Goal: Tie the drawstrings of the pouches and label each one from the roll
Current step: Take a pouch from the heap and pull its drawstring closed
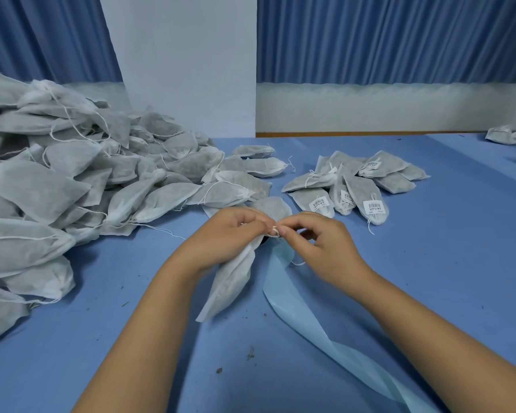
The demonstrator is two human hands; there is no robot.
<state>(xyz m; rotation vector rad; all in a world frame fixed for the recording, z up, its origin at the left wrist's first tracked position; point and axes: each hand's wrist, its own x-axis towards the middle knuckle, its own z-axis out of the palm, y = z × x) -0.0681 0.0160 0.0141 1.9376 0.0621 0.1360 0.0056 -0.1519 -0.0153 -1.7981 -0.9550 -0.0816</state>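
White barcode stickers sit on the filled pouches piled right of centre. The front sticker is on the nearest left pouch, the second sticker on the pouch just right of it, the third sticker higher up. Each has black bars with a line of small print below, too tiny to read.

Pouch: thin white non-woven cloth, matt, faintly fuzzy, half see-through.
Drawstring: fine white thread, matt.
Labels: smooth white paper, black print.
Backing strip: pale blue, smooth, slightly glossy.
Surface: blue, matt, smooth.
Curtain: blue pleated cloth, matt.
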